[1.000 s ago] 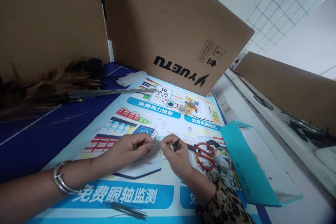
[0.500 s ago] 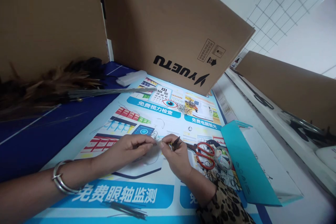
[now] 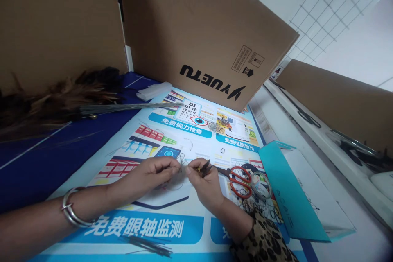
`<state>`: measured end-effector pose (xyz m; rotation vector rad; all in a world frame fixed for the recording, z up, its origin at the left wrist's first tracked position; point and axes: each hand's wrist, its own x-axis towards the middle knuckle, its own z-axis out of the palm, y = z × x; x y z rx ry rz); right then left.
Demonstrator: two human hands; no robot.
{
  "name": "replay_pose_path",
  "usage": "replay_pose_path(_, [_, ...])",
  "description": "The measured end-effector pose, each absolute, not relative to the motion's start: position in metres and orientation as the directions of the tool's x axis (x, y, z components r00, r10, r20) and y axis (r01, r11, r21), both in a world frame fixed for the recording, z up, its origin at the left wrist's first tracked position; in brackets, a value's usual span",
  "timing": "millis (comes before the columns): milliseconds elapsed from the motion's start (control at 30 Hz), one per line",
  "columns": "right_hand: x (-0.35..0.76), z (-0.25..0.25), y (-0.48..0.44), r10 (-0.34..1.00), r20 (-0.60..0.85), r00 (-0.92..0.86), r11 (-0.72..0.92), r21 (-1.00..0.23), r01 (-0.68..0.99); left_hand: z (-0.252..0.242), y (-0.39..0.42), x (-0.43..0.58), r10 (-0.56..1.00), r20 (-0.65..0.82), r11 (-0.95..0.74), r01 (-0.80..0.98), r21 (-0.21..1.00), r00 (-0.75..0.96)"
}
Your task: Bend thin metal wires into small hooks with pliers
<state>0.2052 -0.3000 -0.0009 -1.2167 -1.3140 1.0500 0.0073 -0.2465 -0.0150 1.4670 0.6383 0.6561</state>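
My left hand [image 3: 158, 173] is closed in a pinch on a thin wire [image 3: 181, 159], whose fine loops rise just above the fingertips. Close beside it, my right hand [image 3: 205, 182] pinches with thumb and forefinger at the same wire. A small pair of pliers [image 3: 206, 168] with dark pointed jaws and a bit of yellow is tucked in the right hand; its handles are mostly hidden by the fingers. A curved strand hangs below the hands over the printed sheet [image 3: 172, 200]. Red-handled scissors [image 3: 240, 182] lie right of my right hand.
A roll of clear tape [image 3: 261, 185] and several dark wire rings lie by the scissors. A turquoise box [image 3: 291, 196] stands at right. Cut wires [image 3: 149, 245] lie in front; long wires [image 3: 132, 107] and brown feathers [image 3: 55, 94] are at left. A cardboard box [image 3: 208, 28] rises behind.
The two hands have shifted only slightly, with the left fingertips a little further left, so the gap between them is a bit wider. Everything else looks the same.
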Motion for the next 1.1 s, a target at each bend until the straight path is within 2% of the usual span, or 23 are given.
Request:
replay_pose_path(200, [0.211, -0.001, -0.295, 0.996, 0.076, 0.044, 0.071, -0.991, 0.110, -0.009, -0.244, 0.006, 0.758, -0.060, 0.129, -0.059, 0.990, 0.650])
replay_pose_path(267, [0.215, 0.002, -0.293, 0.996, 0.072, 0.052, 0.058, -0.969, 0.240, -0.008, -0.244, 0.006, 0.764, -0.042, 0.129, -0.089, 0.988, 0.643])
replay_pose_path(333, [0.220, 0.007, -0.291, 0.995, 0.091, 0.045, 0.056, -0.863, 0.502, -0.007, -0.244, 0.005, 0.777, -0.009, 0.099, -0.109, 0.989, 0.630])
replay_pose_path(400, [0.223, 0.013, -0.290, 0.996, 0.087, 0.003, 0.057, -0.676, 0.735, -0.006, -0.245, 0.004, 0.785, 0.012, 0.070, -0.109, 0.992, 0.619])
replay_pose_path(500, [0.222, 0.020, -0.290, 0.997, 0.023, -0.080, 0.081, -0.447, 0.891, -0.003, -0.247, 0.004, 0.787, 0.030, 0.044, -0.104, 0.994, 0.616])
replay_pose_path(600, [0.218, 0.022, -0.292, 0.989, -0.005, -0.147, 0.137, -0.321, 0.937, -0.002, -0.247, 0.004, 0.781, 0.033, 0.027, -0.087, 0.996, 0.623])
replay_pose_path(700, [0.214, 0.024, -0.295, 0.980, -0.021, -0.197, 0.185, -0.252, 0.950, -0.003, -0.245, 0.005, 0.773, 0.035, -0.001, -0.053, 0.999, 0.633])
replay_pose_path(900, [0.211, 0.031, -0.299, 0.983, -0.044, -0.178, 0.170, -0.153, 0.973, -0.004, -0.243, 0.005, 0.753, 0.061, -0.072, -0.010, 0.997, 0.655])
replay_pose_path(1100, [0.220, 0.036, -0.294, 0.987, -0.041, -0.156, 0.150, -0.122, 0.981, -0.003, -0.244, 0.006, 0.794, 0.029, -0.004, -0.043, 0.999, 0.607])
